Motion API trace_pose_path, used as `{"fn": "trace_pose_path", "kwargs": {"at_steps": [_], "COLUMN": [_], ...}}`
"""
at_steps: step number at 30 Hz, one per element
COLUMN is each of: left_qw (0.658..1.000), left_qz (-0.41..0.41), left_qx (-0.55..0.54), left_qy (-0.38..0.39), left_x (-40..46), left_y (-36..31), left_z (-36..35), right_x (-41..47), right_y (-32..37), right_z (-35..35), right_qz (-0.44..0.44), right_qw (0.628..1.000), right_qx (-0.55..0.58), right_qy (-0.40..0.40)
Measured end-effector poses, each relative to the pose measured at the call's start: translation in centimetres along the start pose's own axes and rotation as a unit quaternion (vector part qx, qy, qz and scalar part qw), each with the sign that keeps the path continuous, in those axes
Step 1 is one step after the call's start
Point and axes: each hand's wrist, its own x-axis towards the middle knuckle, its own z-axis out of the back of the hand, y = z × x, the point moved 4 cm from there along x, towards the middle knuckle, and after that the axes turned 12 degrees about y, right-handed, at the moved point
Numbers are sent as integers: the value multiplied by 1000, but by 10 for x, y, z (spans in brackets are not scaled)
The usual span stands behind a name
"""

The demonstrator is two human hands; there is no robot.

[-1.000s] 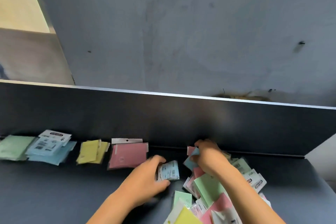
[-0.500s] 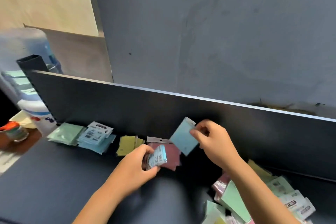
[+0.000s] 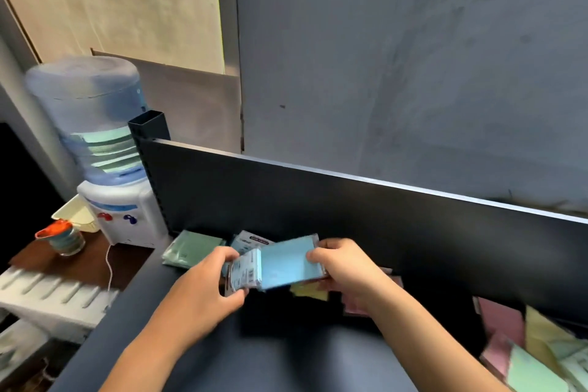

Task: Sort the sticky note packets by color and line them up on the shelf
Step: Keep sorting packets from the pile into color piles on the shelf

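Item: two flat light-blue sticky note packets (image 3: 288, 262), my left hand (image 3: 203, 283) and right hand (image 3: 342, 266) fingers pinching opposite edges above the dark shelf (image 3: 286, 360); risk: thin wrappers slipping, landing on the green pile (image 3: 187, 248).

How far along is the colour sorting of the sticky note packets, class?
Partly done. A green pile and a blue pile already sit by the shelf's back wall. The left hand and right hand hold blue packets near that blue pile. A mixed heap remains unsorted on the right.
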Motion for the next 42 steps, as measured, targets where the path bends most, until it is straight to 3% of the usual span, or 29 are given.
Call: {"fn": "trace_pose_path", "kwargs": {"at_steps": [2,7,10,13,15,20,25,31,35,38,42], "left_qw": [1000,999,998,995,992,970,957,988,997,998,981], "left_qz": [1,-26,-43,-74,-94,-162,-183,-135,-46,25,107], "left_qx": [8,27,45,65,83,177,215,35,-13,1,159], "left_qy": [-18,-26,0,16,26,44,65,59,66,61,-31], "left_x": [-1,6,17,29,36,59,79,85,91,94,86], "left_y": [21,51,54,50,45,19,4,1,-1,-1,-3], "left_z": [23,60,67,70,69,56,33,29,29,22,13], "right_x": [19,52,60,52,46,41,22,5,0,-5,-13], "right_y": [3,6,9,17,19,14,6,-10,-12,-13,-16], "right_z": [-27,-72,-78,-76,-73,-54,-25,11,25,34,58], "right_qz": [-19,-58,-40,-32,-37,-10,4,11,19,15,12], "right_qw": [998,997,980,908,885,923,934,945,949,949,943], "right_qx": [65,11,-151,-355,-399,-324,-295,-258,-252,-255,-273], "right_qy": [0,-56,-125,-218,-237,-208,-203,-200,-189,-185,-188]}}
